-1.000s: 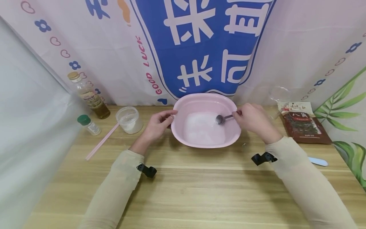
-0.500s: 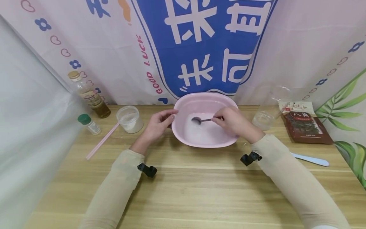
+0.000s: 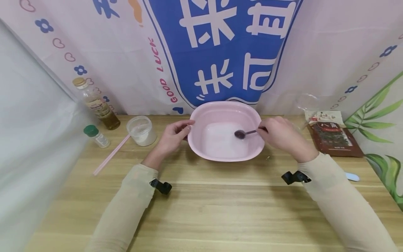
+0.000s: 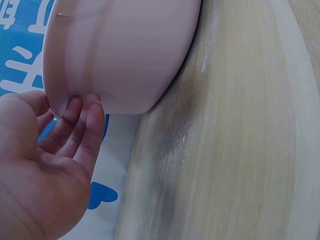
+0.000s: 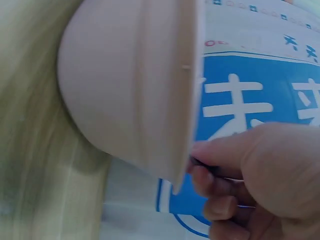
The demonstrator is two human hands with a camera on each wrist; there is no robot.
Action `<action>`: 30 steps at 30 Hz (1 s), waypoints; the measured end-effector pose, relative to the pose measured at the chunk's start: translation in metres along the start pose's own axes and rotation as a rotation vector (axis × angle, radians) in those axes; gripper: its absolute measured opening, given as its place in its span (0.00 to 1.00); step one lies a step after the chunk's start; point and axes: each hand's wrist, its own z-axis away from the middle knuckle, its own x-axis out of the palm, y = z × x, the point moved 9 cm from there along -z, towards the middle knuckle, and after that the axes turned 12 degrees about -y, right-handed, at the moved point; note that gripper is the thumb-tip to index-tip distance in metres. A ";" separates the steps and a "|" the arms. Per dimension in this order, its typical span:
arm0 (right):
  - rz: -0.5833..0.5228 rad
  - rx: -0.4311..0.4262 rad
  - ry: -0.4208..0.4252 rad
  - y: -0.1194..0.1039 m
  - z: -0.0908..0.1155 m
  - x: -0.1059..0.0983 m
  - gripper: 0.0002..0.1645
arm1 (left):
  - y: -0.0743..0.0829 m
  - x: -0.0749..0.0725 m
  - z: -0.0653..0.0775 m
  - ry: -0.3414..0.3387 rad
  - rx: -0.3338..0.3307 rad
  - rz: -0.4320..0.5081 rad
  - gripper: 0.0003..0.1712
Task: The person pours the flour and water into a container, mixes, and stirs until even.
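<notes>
A pink basin (image 3: 225, 157) stands on the wooden table against the back cloth, with whitish liquid (image 3: 221, 140) in its bottom. My left hand (image 3: 171, 139) grips the basin's left rim; in the left wrist view the fingers (image 4: 87, 122) curl under the rim from outside. Over the right rim, my right hand (image 3: 281, 134) pinches the handle of a dark spoon (image 3: 240, 134). The spoon's bowl hangs in the right part of the basin, at or just above the liquid; I cannot tell which. In the right wrist view the basin wall hides the bowl.
On the left stand an oil bottle (image 3: 102, 110), a green-capped shaker (image 3: 97, 136) and a clear tub of white powder (image 3: 142, 134), beside pink chopsticks (image 3: 111, 155). To the right are a clear container (image 3: 306, 102), a brown spice packet (image 3: 335, 134) and a light-blue handle (image 3: 352, 176).
My right hand has swept the spoon left to the basin's middle and back to the right side. The left hand keeps its hold on the rim.
</notes>
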 end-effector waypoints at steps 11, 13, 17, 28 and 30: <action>-0.168 -0.132 0.045 -0.026 -0.035 0.022 0.10 | -0.001 0.000 0.001 0.002 0.019 0.004 0.21; -0.177 -0.193 0.033 -0.033 -0.035 0.025 0.09 | -0.001 0.000 0.000 0.003 0.025 0.006 0.21; -0.170 -0.271 0.005 -0.040 -0.026 0.026 0.07 | 0.000 0.000 0.000 0.002 0.028 0.002 0.22; -0.081 -0.170 0.189 -0.008 0.008 -0.008 0.07 | 0.001 -0.001 0.001 -0.003 -0.006 -0.002 0.22; -0.045 -0.163 0.197 -0.005 0.010 -0.009 0.08 | 0.001 0.000 0.001 -0.005 -0.007 -0.001 0.22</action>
